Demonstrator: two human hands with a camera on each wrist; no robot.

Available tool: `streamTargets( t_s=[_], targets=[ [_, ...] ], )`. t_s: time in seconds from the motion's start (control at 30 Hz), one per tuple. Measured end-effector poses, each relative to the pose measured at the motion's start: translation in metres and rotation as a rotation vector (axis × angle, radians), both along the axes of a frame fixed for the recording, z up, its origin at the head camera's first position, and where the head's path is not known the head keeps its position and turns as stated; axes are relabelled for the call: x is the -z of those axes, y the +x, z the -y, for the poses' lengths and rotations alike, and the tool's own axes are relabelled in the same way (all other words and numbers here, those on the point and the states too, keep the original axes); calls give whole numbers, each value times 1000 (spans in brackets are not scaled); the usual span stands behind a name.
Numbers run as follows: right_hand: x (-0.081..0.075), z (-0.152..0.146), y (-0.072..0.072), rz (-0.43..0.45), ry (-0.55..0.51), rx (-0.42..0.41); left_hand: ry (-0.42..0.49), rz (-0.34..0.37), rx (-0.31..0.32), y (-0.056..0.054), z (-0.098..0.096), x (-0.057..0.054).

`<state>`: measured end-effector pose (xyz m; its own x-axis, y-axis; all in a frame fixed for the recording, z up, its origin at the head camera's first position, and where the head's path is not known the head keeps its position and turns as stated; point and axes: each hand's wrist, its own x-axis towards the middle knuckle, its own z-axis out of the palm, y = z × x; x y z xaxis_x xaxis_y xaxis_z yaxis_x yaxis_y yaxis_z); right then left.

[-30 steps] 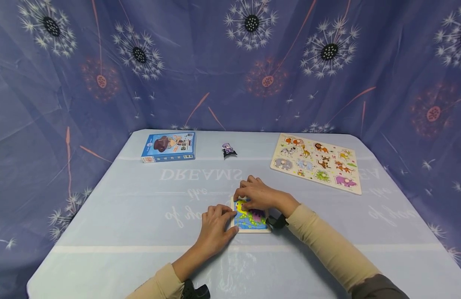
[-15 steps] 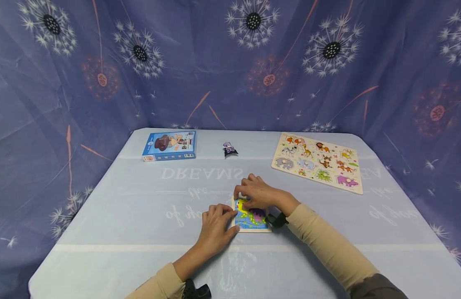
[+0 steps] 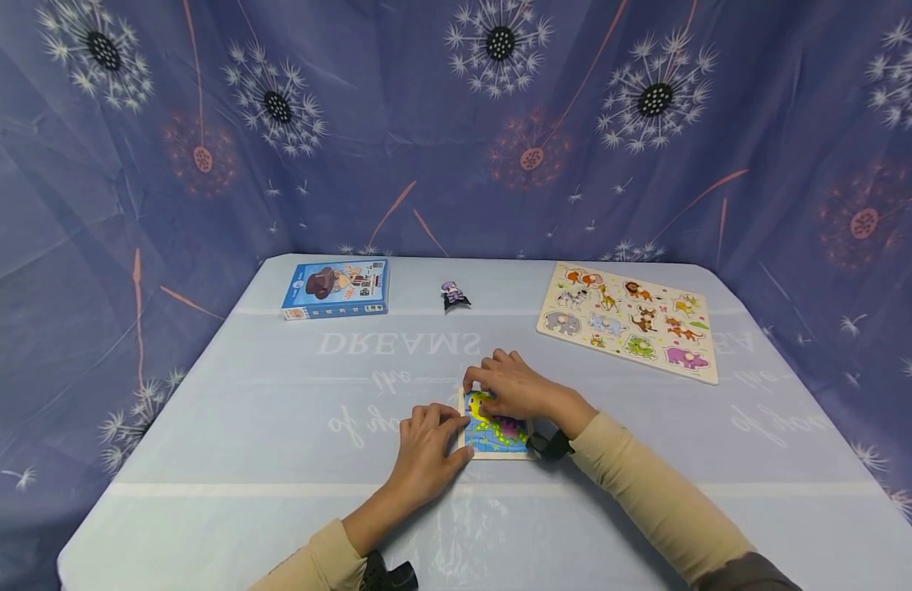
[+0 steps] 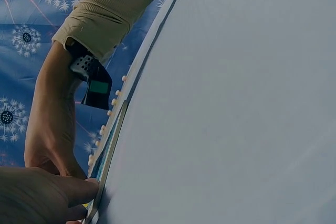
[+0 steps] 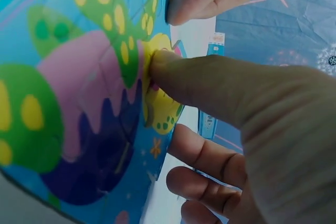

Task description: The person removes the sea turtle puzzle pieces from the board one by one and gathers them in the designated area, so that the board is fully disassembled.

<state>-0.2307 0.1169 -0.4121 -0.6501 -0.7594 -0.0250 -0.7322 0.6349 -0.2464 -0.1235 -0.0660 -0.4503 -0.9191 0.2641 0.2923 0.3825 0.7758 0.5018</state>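
A small framed jigsaw puzzle (image 3: 492, 439) with a yellow, green and purple dinosaur on blue lies near the middle of the table. My left hand (image 3: 423, 455) holds its left edge, forefinger and thumb tips on the frame. From the right, my right hand (image 3: 518, 386) reaches over the top of the puzzle, forefinger bent down at the far left corner. In the right wrist view its thumb (image 5: 173, 74) presses on the dinosaur's yellow head (image 5: 163, 111), while the other fingers (image 5: 205, 156) curl past the puzzle's edge. The puzzle's upper right part is hidden beneath that hand.
A blue box (image 3: 337, 289) with a cartoon figure in a hat stands at the back left. Close to the back edge lies a small purple and black item (image 3: 454, 295). A wooden animal peg puzzle (image 3: 625, 324) lies at the back right. A patterned curtain hangs behind the table.
My right hand and wrist have shifted very slightly, its thumb still at the dinosaur's head. The left hand and the puzzle stay where they were.
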Motion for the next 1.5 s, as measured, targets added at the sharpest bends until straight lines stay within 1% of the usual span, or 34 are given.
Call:
streamTargets(
  t_s=[0.2,0.3,0.53,0.73,0.87,1.07,1.27,1.5],
  targets=[
    [3,-1,4,6,-39,69,6,-20,-2,0,0,1],
    [5,-1,7,-16,-56,111,6,-36,-3,-1,-1,2],
    [11,-1,15,-58,-87,183,9,-31,-2,-1,0,2],
    [14,-1,21,-106,-115,211,13,-30,-3,0,0,2],
    [16,-1,23,-117,-129,219,13,-30,-4,0,0,2],
    [17,-1,24,-113,-124,221,17,-36,-4,1,0,2],
    [16,0,24,-90,-124,231,18,-37,-6,1,0,1],
    [16,1,25,-76,-140,227,15,-32,-10,1,0,1]
  ],
)
